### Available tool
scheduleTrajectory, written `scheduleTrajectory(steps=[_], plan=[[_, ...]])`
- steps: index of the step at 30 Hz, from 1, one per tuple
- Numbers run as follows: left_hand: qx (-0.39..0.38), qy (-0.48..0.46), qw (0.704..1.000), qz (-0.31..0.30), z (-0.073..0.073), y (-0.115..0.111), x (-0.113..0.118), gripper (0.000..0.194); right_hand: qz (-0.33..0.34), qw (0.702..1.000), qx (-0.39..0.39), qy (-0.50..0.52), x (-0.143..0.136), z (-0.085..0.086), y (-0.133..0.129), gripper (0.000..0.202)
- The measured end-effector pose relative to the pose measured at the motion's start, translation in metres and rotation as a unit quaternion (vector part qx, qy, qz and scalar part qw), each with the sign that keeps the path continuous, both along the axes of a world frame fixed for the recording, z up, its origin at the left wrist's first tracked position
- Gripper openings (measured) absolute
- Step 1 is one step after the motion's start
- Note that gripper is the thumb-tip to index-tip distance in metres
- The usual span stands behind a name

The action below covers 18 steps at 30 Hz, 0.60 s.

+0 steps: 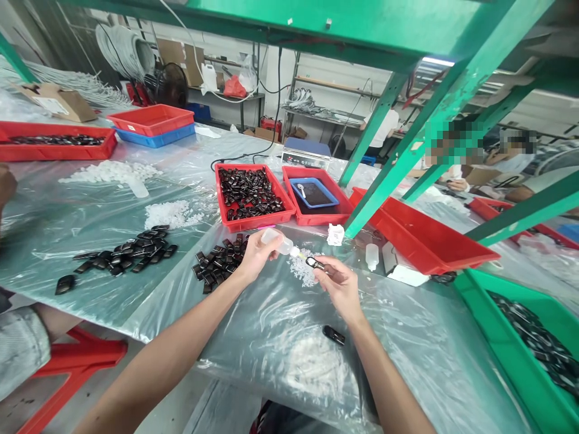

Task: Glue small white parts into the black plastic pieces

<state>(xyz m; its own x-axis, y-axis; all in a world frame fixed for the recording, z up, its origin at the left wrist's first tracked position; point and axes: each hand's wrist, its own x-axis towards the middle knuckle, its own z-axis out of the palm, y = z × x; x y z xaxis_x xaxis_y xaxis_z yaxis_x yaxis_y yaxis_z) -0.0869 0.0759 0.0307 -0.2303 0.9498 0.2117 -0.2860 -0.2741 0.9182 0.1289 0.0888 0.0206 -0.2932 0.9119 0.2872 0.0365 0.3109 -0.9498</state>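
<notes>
My left hand [261, 255] is closed around a translucent squeeze bottle [281, 242], tilted with its nozzle pointing right. The nozzle tip is close to a small black plastic part [315, 263] pinched in my right hand [339, 282]; whether they touch I cannot tell. A pale shape shows on that part's upper face. Below and between the hands lies a scatter of small white pieces [302, 271]. Left of my left hand is a pile of black parts [218, 263]. A single black part [333, 335] rests on the plastic sheet near my right forearm.
Behind my hands are a red tray [289, 211] of black parts and a red tray [346, 208] holding a blue tray [332, 198]. Green posts [375, 196] rise beyond. A green bin [479, 301] stands right, near another bottle [371, 258]. A neighbouring person's hand [6, 184] shows far left.
</notes>
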Motion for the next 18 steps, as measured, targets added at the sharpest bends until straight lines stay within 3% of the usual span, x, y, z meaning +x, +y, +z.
scheduleTrajectory(steps=[6,9,14,18], plan=[[-0.021,-0.064,0.997,-0.023,0.000,0.001,0.002,0.037,-0.036,0.999,-0.010,-0.004,0.002,0.007,0.001,0.033],[-0.030,-0.105,0.993,-0.042,-0.001,0.001,0.002,0.037,-0.068,0.997,-0.003,-0.038,0.015,0.010,-0.003,0.036],[-0.042,-0.159,0.985,-0.055,0.007,-0.002,0.002,0.037,-0.098,0.973,0.030,-0.205,0.058,0.001,-0.036,0.032],[-0.045,-0.193,0.978,-0.068,0.013,-0.005,0.004,0.034,-0.065,0.940,0.069,-0.329,0.083,-0.004,-0.066,0.025]])
